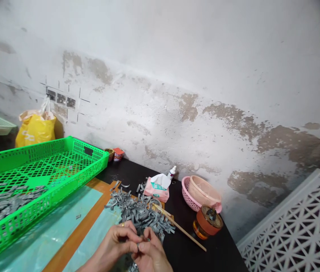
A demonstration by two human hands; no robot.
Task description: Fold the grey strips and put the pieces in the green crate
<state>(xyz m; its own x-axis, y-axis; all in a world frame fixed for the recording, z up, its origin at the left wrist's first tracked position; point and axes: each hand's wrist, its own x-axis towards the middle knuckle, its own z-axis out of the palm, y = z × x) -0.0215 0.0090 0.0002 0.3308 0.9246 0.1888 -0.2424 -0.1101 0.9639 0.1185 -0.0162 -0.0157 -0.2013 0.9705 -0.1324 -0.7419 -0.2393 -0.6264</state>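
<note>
My left hand (122, 241) and my right hand (152, 252) meet at the bottom middle, fingertips pinched together. Whatever small thing they hold between them is mostly hidden by the fingers, and I cannot make out its kind. Just beyond the hands lies a loose pile of short grey strips (140, 213) on the table. A wooden stick (186, 233) with a yellowed end rests slantwise with that end at the pile's right side. Some shiny metal-looking pieces (133, 267) show below the hands, partly covered.
A green plastic crate (92, 170) with more grey strips stands left on a taped blue sheet (46, 223). Behind the pile are a tissue pack (157, 188) and a white bottle (172, 172). Pink baskets (188, 189), an amber jar (208, 223) and a white lattice crate (298, 226) are right.
</note>
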